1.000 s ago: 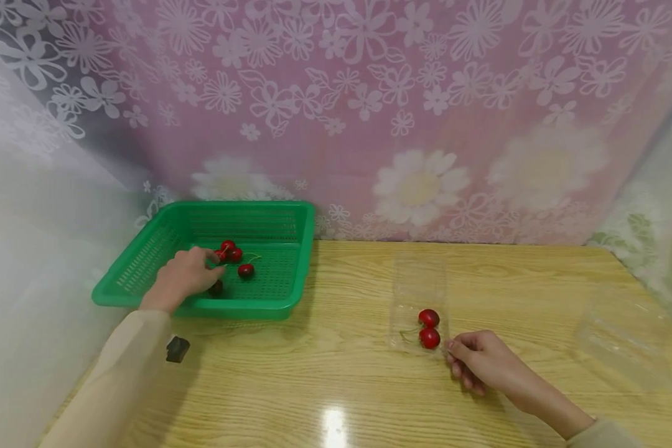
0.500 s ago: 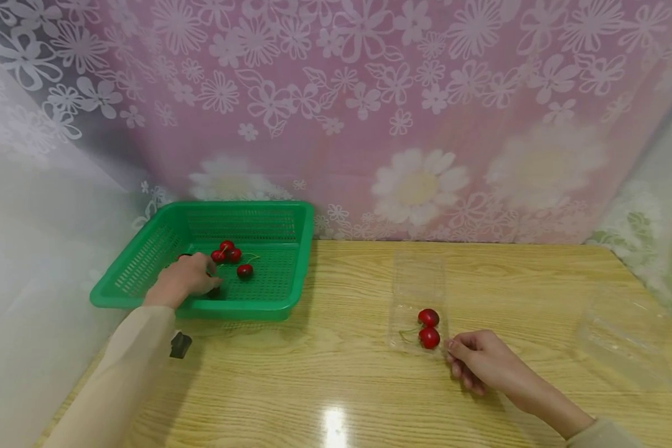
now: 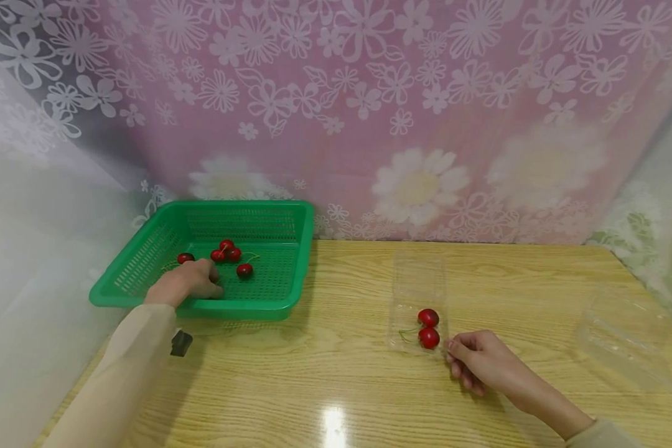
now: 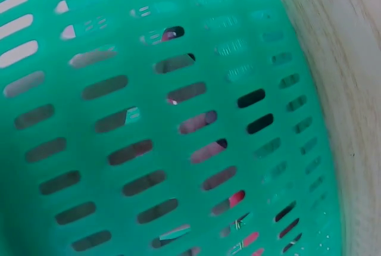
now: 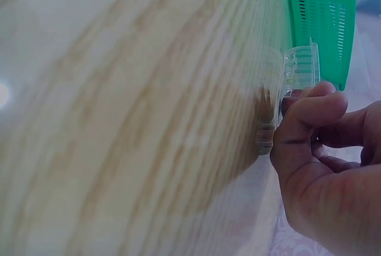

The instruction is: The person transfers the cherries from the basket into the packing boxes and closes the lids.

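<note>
The right hand (image 3: 481,364) pinches the near right corner of the clear box (image 3: 407,310) between thumb and forefinger, and just past those fingertips two cherries (image 3: 428,338) already lie in it. Farther off, the left hand (image 3: 183,283) has its fingers down inside the green basket (image 3: 260,305), whether round anything I cannot tell; five visible loose cherries (image 3: 244,270) remain beyond and beside them, so the work looks only part done.
</note>
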Motion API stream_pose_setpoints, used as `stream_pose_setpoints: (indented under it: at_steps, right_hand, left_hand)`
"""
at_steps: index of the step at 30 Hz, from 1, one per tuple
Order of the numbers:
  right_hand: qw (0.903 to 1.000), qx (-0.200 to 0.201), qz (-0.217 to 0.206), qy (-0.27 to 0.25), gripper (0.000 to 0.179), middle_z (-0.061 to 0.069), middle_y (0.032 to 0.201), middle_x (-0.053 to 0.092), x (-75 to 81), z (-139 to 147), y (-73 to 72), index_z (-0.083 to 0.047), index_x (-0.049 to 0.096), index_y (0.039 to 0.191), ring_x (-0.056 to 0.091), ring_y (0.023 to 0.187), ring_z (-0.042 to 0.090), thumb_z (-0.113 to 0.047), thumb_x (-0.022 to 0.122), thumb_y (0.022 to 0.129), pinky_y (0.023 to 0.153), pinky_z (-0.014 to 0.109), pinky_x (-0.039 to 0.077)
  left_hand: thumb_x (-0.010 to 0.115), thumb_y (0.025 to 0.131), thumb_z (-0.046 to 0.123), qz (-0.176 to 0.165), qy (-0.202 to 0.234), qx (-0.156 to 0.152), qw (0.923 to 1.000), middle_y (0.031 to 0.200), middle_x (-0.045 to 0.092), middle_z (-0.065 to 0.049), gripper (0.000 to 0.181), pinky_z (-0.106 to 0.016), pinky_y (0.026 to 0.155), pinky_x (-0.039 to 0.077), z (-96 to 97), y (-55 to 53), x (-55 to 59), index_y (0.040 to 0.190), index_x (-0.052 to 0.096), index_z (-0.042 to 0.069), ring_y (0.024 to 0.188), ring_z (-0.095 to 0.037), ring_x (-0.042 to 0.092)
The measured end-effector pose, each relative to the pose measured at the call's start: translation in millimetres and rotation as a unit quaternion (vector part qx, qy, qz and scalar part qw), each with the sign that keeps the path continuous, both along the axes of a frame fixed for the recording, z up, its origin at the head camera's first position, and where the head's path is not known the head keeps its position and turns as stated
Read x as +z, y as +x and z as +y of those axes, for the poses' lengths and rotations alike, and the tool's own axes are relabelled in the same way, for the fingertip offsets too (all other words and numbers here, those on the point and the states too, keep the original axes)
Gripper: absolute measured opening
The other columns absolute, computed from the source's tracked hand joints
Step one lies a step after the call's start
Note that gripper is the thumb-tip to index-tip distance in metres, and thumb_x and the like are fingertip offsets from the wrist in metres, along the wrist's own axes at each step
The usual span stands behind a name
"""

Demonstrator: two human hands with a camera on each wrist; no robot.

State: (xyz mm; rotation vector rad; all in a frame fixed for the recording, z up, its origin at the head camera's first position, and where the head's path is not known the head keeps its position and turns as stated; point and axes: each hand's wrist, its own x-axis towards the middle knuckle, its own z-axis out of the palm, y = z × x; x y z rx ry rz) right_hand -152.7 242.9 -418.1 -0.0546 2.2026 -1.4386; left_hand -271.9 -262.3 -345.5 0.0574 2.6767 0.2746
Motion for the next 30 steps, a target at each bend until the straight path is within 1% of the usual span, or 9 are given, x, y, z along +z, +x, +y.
stream_pose_setpoints:
  at_steps: [2,6,9,12,15,18,23,27,30]
  right_hand:
    - [1.0,-0.001,0.0,0.0,0.034,0.001,0.072,0.06,0.3,-0.4,-0.7,-0.001,0.06,0.091,0.05,0.053,0.008,-0.024,0.043,0.111,0.046,0.021,0.044]
    - [1.0,-0.002,0.001,-0.002,0.035,0.002,0.073,0.061,0.4,-0.8,-1.6,0.0,0.06,0.091,0.05,0.053,0.008,-0.025,0.044,0.111,0.046,0.021,0.044]
    - [1.0,-0.002,0.0,-0.003,0.035,0.002,0.073,0.061,0.2,-0.4,-1.5,0.0,0.06,0.091,0.051,0.053,0.008,-0.024,0.044,0.111,0.046,0.021,0.044]
    - [1.0,-0.001,0.0,-0.003,0.034,0.002,0.073,0.061,0.0,0.0,-1.5,0.0,0.06,0.092,0.051,0.053,0.008,-0.024,0.044,0.111,0.046,0.021,0.044]
    - [1.0,-0.001,-0.001,-0.001,0.035,0.002,0.073,0.061,-0.1,0.0,-1.7,0.0,0.06,0.092,0.051,0.053,0.008,-0.025,0.044,0.111,0.046,0.021,0.044]
    - [1.0,-0.002,-0.002,-0.001,0.034,0.002,0.073,0.061,-0.3,-0.2,-1.9,0.0,0.06,0.092,0.051,0.053,0.008,-0.025,0.044,0.111,0.046,0.021,0.044]
    - [1.0,-0.002,-0.003,-0.006,0.033,0.002,0.073,0.06,-0.1,-0.2,-1.4,0.0,0.06,0.092,0.051,0.053,0.008,-0.023,0.043,0.111,0.046,0.021,0.044]
    - [1.0,-0.002,-0.003,-0.007,0.033,0.002,0.073,0.06,0.6,-0.5,-1.2,-0.001,0.059,0.092,0.051,0.054,0.008,-0.022,0.043,0.111,0.047,0.022,0.045]
    - [1.0,-0.002,-0.004,-0.008,0.033,0.002,0.073,0.06,1.0,-0.7,-1.5,-0.001,0.059,0.092,0.051,0.054,0.008,-0.022,0.043,0.111,0.047,0.022,0.045]
  left_hand:
    - [0.061,0.098,0.027,-0.004,-0.003,-0.012,0.9999,0.138,0.057,-0.027,0.048,-0.056,0.09,0.052,-0.1,0.1,0.3,0.136,0.056,-0.002,0.111,-0.041,0.06]
    - [0.057,0.1,0.023,-0.01,-0.001,-0.038,0.9992,0.129,0.063,-0.023,0.039,-0.049,0.083,0.052,-0.2,-1.6,0.0,0.13,0.064,0.0,0.098,-0.03,0.06]
    - [0.054,0.1,0.02,-0.007,0.007,-0.044,0.999,0.101,0.065,-0.015,0.027,-0.041,0.074,0.047,-0.1,-3.3,-1.7,0.112,0.069,0.002,0.081,-0.023,0.053]
    - [0.053,0.1,0.017,0.003,0.018,-0.044,0.9989,0.076,0.049,-0.003,0.018,-0.036,0.066,0.037,-0.3,-3.9,-3.7,0.088,0.064,0.008,0.068,-0.017,0.038]
    - [0.055,0.103,0.024,0.014,0.027,-0.043,0.9986,0.063,0.037,0.004,0.033,-0.032,0.062,0.032,-0.8,-4.0,-5.2,0.071,0.053,0.016,0.061,-0.013,0.03]
    - [0.052,0.106,0.036,0.026,0.036,-0.04,0.9982,0.057,0.033,0.005,0.046,-0.03,0.058,0.03,-0.9,-4.4,-6.0,0.065,0.045,0.018,0.055,-0.011,0.026]
    - [0.044,0.11,0.032,0.046,0.043,-0.053,0.9965,0.068,0.044,-0.001,0.039,-0.033,0.062,0.035,-2.0,-4.7,-5.3,0.08,0.057,0.009,0.06,-0.015,0.036]
    - [0.05,0.108,0.023,0.07,0.045,-0.063,0.9945,0.07,0.045,-0.002,0.032,-0.034,0.062,0.035,-2.4,-4.7,-5.3,0.083,0.063,0.007,0.061,-0.016,0.037]
    - [0.054,0.106,0.022,0.087,0.041,-0.065,0.9932,0.087,0.064,-0.013,0.028,-0.035,0.064,0.04,-2.0,-2.6,-2.7,0.1,0.071,0.001,0.066,-0.018,0.046]
